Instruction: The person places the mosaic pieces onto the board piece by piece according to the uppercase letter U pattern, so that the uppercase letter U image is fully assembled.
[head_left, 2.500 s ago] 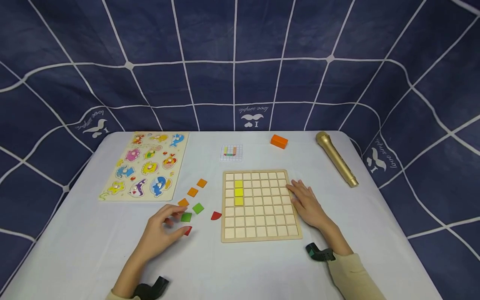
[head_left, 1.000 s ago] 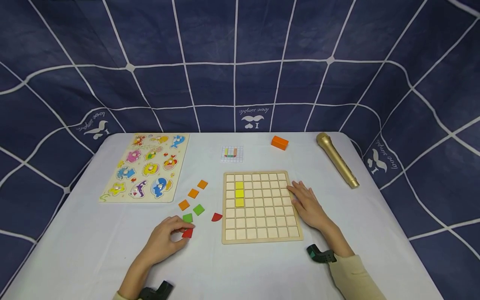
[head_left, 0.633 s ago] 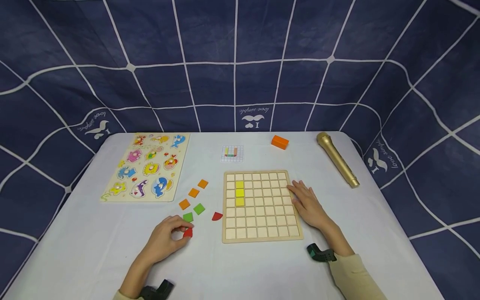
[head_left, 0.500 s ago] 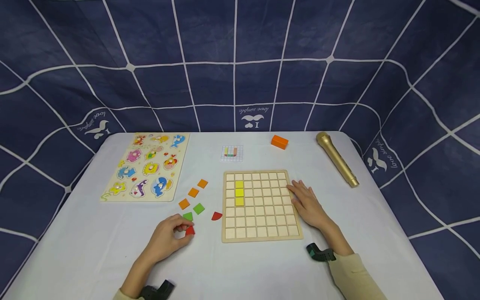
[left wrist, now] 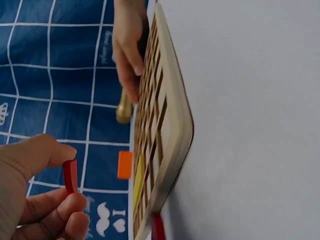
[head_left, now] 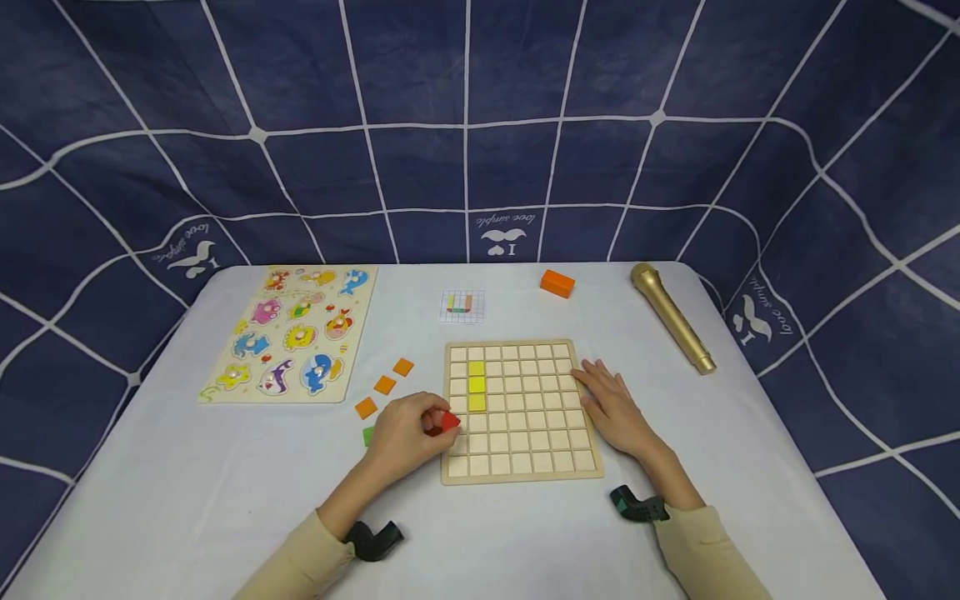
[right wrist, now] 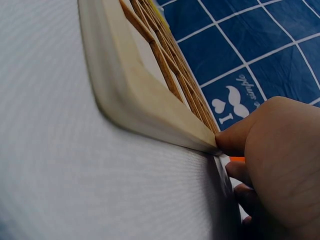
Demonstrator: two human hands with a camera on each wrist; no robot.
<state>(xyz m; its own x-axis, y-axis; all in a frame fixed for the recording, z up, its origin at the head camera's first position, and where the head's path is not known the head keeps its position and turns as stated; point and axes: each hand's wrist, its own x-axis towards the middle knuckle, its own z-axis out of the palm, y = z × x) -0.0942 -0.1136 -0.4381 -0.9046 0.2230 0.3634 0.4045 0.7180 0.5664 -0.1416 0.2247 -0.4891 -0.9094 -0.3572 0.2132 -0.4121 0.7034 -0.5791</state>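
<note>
Well, red piece [head_left: 450,422] in left hand [head_left: 407,432] (near the grid board [head_left: 531,440]).

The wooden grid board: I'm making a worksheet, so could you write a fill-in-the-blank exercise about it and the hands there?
1. The piece that the left hand pinches is coloured ____.
2. In the head view, the right hand touches the grid board on its ____ side.
3. The number of yellow tiles showing on it is ____.

Missing words: red; right; three.
</note>
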